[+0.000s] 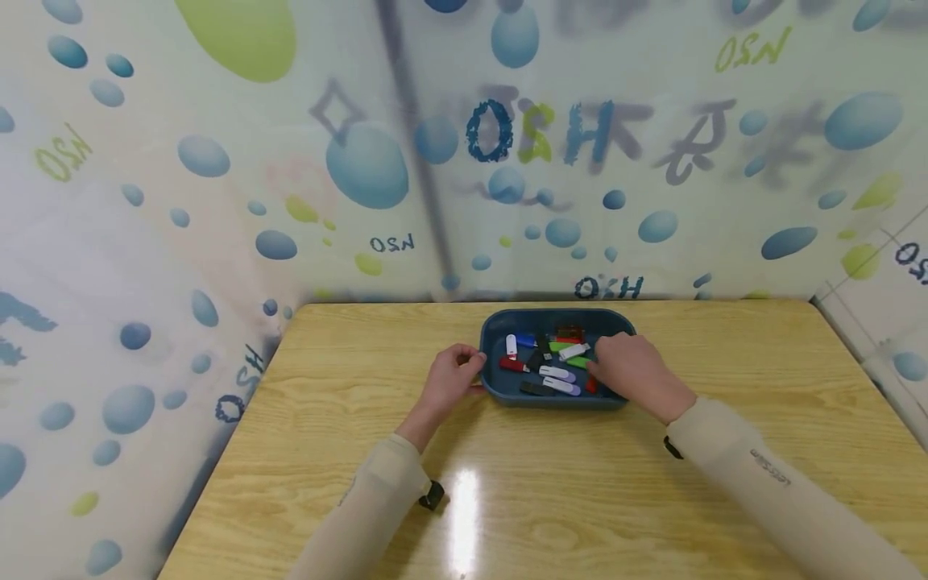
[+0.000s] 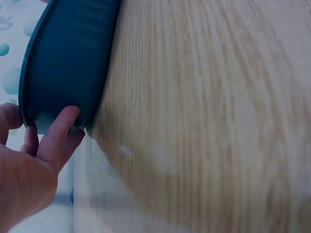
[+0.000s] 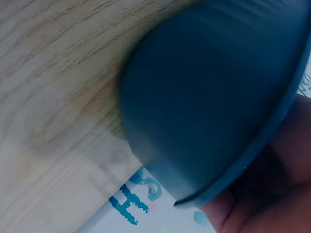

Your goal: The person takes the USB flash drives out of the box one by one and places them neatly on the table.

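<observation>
A dark blue rounded tray [image 1: 558, 401] lies on the wooden table with several USB sticks in it, among them a red one [image 1: 512, 365], a white-and-lilac one [image 1: 561, 387] and a white one [image 1: 574, 351]. My left hand [image 1: 451, 377] holds the tray's left end, thumb at the rim and fingers against the outer wall [image 2: 73, 58]. Over the right end, my right hand [image 1: 632, 369] reaches down inside, beside a green stick [image 1: 579, 362] and a small red piece [image 1: 591, 386]. Its fingertips are largely hidden, so I cannot tell whether they grip a stick.
The light wooden table [image 1: 348, 362] extends around the tray. Close behind stands a pale wall covering [image 1: 449, 217] printed with blue and green drops and mirrored lettering. A bright reflection lies on the table in front.
</observation>
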Tool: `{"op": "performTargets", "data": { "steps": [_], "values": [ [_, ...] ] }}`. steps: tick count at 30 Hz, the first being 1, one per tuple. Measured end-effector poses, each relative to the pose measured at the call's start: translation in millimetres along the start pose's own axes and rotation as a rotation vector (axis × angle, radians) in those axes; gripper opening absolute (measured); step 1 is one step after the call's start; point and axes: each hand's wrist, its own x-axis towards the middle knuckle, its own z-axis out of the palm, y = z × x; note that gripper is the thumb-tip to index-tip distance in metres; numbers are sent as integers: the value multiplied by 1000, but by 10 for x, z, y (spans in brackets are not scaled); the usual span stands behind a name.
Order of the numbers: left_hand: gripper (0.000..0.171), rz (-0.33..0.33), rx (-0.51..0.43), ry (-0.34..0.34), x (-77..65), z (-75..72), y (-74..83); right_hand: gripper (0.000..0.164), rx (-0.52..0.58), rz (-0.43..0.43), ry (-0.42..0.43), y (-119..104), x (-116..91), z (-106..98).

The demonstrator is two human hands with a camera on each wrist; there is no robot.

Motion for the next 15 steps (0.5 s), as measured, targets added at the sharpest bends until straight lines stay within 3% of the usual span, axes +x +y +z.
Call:
{"op": "performTargets", "data": {
  "steps": [5,10,15],
  "values": [
    [22,2,-9,4,-28,9,15,29,-10,-8,-62,-29,32,66],
    [22,0,9,7,-35,13,17,29,-10,-3,-66,-46,70,123],
    [22,2,10,6,-31,13,18,29,43,44,-93,-55,108,158]
  ]
}}
